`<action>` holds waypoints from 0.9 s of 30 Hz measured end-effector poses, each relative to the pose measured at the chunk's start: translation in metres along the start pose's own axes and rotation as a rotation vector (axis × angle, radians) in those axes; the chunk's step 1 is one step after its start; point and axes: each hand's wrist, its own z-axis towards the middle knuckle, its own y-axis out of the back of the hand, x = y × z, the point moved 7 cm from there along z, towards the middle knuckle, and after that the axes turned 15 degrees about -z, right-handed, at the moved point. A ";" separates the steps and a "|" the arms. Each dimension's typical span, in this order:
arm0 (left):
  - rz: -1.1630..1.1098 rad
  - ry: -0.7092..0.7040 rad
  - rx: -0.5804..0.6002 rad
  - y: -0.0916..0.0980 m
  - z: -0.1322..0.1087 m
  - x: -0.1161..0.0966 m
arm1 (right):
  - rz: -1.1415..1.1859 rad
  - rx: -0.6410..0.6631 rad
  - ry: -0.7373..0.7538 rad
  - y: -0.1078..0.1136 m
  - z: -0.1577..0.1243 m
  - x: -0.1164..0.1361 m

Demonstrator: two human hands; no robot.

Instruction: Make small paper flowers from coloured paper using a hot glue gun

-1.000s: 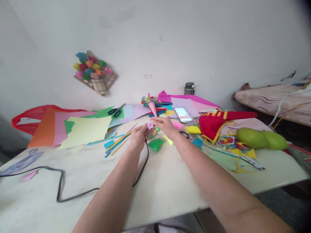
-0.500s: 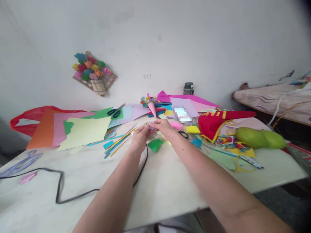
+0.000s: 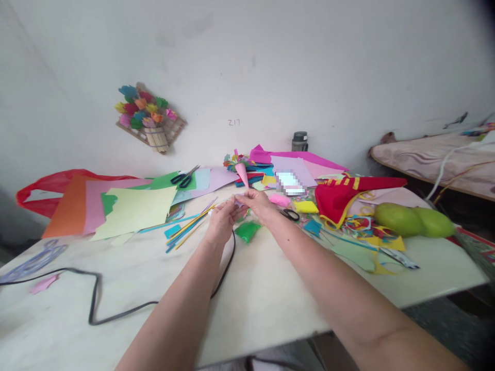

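Both hands meet over the middle of the table, pinching a small piece of light purple paper between them. My left hand is closed on its left side. My right hand is closed on its right side, and its fingers partly cover the piece. Just beyond the fingertips stands a pink paper cone filled with small colourful paper pieces. A green packet lies close below the hands. Blue and yellow paper strips are to the left, and black-handled scissors lie partly behind my right wrist.
Coloured paper sheets and another pair of scissors lie at the left. A black cable crosses the front. A blurred phone, a red cloth, green fruit and a cutter are rightward.
My right hand's fingers have shifted slightly left over the purple paper, closer to my left fingertips. More of the scissors shows beside my right wrist.
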 end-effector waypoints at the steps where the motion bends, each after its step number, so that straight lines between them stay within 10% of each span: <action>1: -0.006 -0.013 0.005 0.000 0.000 -0.001 | 0.007 0.010 0.004 -0.001 0.000 0.000; 27: 0.196 -0.065 0.047 -0.002 0.000 -0.008 | 0.052 0.052 -0.040 0.008 0.002 0.001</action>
